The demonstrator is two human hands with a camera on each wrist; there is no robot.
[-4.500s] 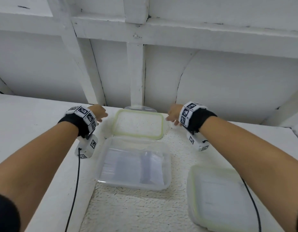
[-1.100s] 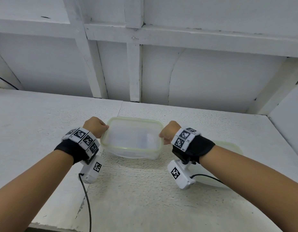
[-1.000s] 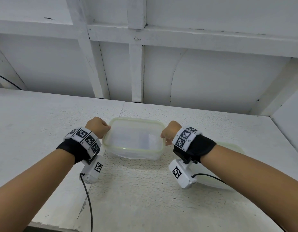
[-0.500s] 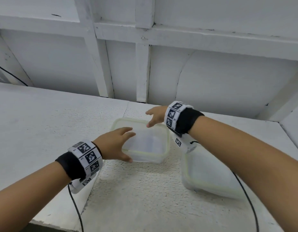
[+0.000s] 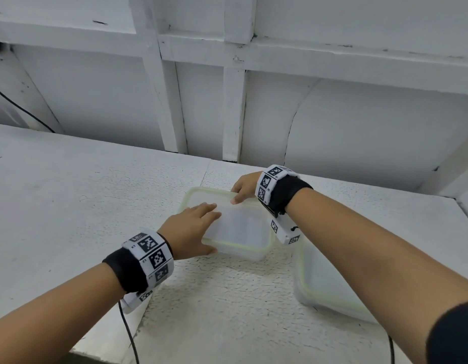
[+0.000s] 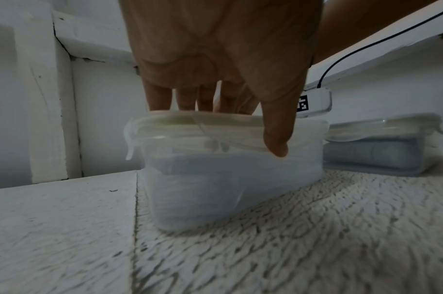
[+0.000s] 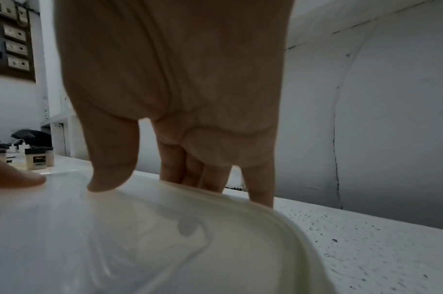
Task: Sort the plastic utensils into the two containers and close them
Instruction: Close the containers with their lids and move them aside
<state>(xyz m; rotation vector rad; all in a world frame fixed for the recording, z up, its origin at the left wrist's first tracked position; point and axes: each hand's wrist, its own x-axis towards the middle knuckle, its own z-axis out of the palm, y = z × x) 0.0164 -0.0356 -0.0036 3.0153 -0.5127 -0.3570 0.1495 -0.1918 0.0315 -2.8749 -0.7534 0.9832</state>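
Observation:
A clear lidded container (image 5: pixel 243 232) with a green-edged lid (image 6: pixel 190 123) stands mid-table on the rough mat. My left hand (image 5: pixel 193 227) lies flat on the lid's near left part, its thumb (image 6: pixel 275 143) pointing down over the near rim. My right hand (image 5: pixel 244 186) is at the far right corner. Its thumb (image 7: pixel 107 183) presses the lid (image 7: pixel 190 238), and its fingers reach straight down behind the far rim. A second lidded container (image 5: pixel 322 285) stands to the right, partly hidden by my right forearm. Grey-blue utensils show through its wall (image 6: pixel 371 153).
A white wall with beams (image 5: pixel 233 114) rises just behind the containers. The textured mat (image 5: pixel 227 311) ends at a seam on the left, with smooth tabletop (image 5: pixel 70 193) beyond. A wrist cable (image 5: pixel 128 337) hangs near the front edge. Small jars (image 7: pixel 39 159) stand far left.
The lid, earlier lying behind the open container, now covers it. Both hands let go of the container's sides. The left now lies on the lid, and the right moved to its far corner.

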